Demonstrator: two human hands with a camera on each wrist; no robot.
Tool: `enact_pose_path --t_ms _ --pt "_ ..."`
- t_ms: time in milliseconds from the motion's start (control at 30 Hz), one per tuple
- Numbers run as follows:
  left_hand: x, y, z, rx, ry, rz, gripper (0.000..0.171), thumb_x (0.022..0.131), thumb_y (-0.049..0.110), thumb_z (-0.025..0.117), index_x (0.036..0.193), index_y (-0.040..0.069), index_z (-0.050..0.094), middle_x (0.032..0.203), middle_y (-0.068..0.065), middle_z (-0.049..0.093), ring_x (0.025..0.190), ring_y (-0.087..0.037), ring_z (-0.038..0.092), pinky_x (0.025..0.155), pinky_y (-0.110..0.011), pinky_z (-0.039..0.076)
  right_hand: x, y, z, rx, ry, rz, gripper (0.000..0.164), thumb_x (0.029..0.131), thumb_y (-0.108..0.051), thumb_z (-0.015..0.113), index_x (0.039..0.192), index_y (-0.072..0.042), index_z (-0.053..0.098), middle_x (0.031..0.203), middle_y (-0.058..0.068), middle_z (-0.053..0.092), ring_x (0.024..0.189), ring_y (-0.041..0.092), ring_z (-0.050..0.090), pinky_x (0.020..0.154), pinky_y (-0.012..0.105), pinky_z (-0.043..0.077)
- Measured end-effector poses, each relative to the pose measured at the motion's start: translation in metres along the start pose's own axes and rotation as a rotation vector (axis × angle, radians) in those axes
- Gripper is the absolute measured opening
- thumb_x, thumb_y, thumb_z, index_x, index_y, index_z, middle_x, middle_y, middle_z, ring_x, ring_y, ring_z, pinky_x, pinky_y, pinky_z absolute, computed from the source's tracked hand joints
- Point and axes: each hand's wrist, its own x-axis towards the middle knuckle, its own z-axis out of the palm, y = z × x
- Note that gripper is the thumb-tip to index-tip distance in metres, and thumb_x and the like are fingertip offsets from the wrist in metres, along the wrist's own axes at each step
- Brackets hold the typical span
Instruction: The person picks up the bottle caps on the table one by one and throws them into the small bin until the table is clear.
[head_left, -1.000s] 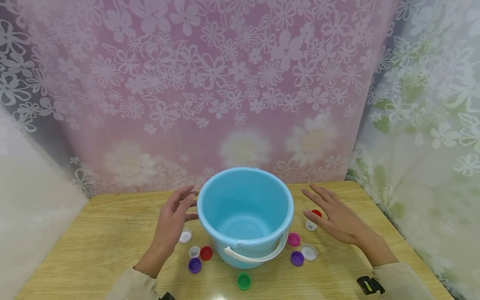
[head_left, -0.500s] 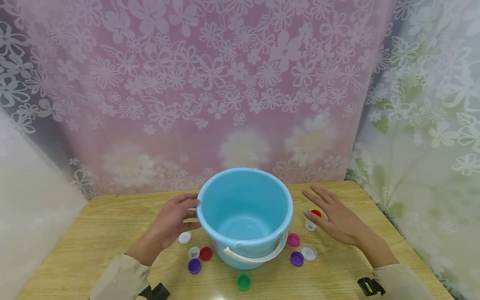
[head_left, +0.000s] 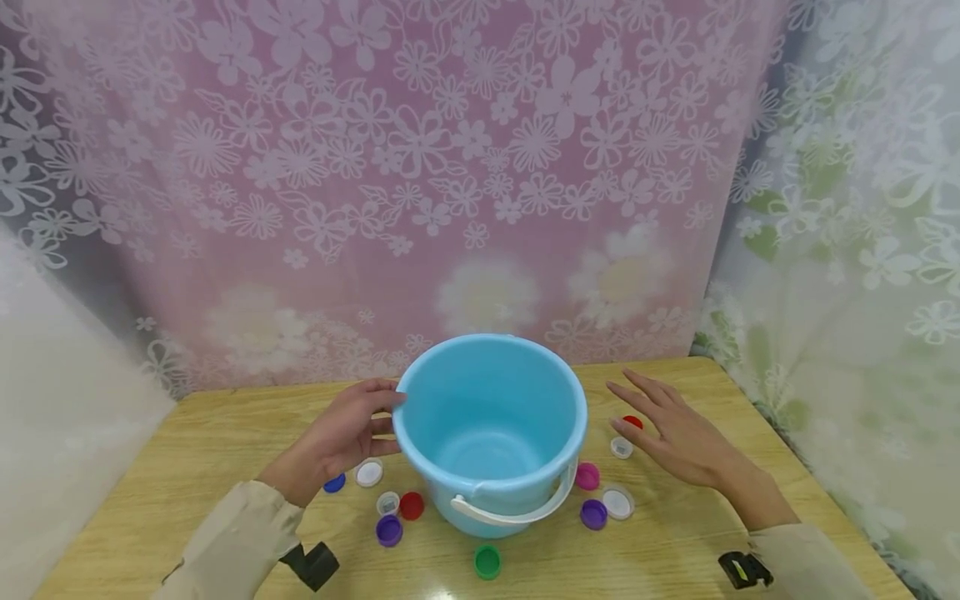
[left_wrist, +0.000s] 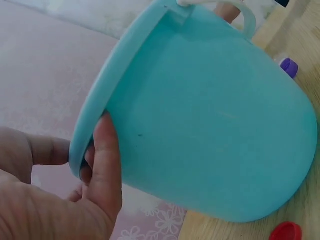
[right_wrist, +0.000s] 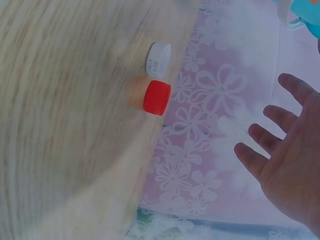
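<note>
A light blue bucket (head_left: 491, 400) with a white handle (head_left: 517, 512) stands upright in the middle of the table, its inside bare. My left hand (head_left: 352, 433) grips its rim at the left side. In the left wrist view, the thumb (left_wrist: 107, 160) lies against the outer wall below the rim, and a finger (left_wrist: 50, 150) meets the lip. On the other side, my right hand (head_left: 678, 433) hovers apart from the bucket with fingers spread and holds nothing. Near it lie a red bottle cap (right_wrist: 157, 98) and a white cap (right_wrist: 158, 59).
Loose caps surround the bucket on the wooden table (head_left: 187, 500): a green one (head_left: 487, 562) in front, purple (head_left: 389, 531) and blue (head_left: 334, 483) ones at left, a pink one (head_left: 587, 476) at right. Floral curtains (head_left: 450, 167) hang behind and beside the table.
My left hand has come in to the bucket's left rim and taken hold of it, uncovering the blue cap. The right hand and the bucket have stayed nearly in place.
</note>
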Motion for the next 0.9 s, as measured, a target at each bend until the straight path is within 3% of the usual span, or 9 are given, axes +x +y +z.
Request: enact_pose_path --t_ms 233,567,700,900 --pt "0.002 -0.001 -0.002 -0.044 -0.02 0.011 0.037 0.098 0.01 0.049 0.128 -0.008 0.037 0.109 -0.018 0.055 0.083 -0.022 0.066 0.07 -0.038 0.059 0.004 0.01 0.005 0.022 -0.032 0.012 0.057 0.099 -0.044 0.047 0.15 -0.022 0.033 0.154 0.015 0.024 0.135 0.047 0.023 0.094 0.073 0.03" --pt "0.011 -0.01 -0.002 -0.159 -0.061 0.011 0.042 0.094 0.005 0.052 0.129 -0.012 0.037 0.101 -0.018 0.06 0.074 -0.019 0.066 0.067 -0.036 0.059 0.002 0.041 0.016 -0.004 -0.142 0.052 0.062 0.097 -0.043 0.053 0.143 -0.004 0.041 0.144 0.025 0.036 0.127 0.052 0.032 0.088 0.073 0.035" --pt "0.013 -0.012 -0.001 -0.126 -0.034 0.026 0.039 0.092 0.004 0.052 0.125 -0.012 0.037 0.097 -0.019 0.06 0.069 -0.019 0.067 0.062 -0.034 0.059 0.006 0.049 0.022 0.004 -0.18 0.051 0.061 0.094 -0.036 0.06 0.142 -0.003 0.042 0.142 0.026 0.038 0.124 0.053 0.036 0.087 0.071 0.038" --pt "0.021 -0.013 0.003 0.033 0.074 0.07 0.025 0.088 0.001 0.049 0.11 -0.009 0.043 0.084 -0.017 0.057 0.064 -0.021 0.066 0.056 -0.032 0.058 0.018 0.057 0.028 0.027 -0.217 0.026 0.066 0.087 -0.024 0.07 0.141 0.0 0.04 0.136 0.029 0.043 0.119 0.051 0.043 0.086 0.065 0.044"
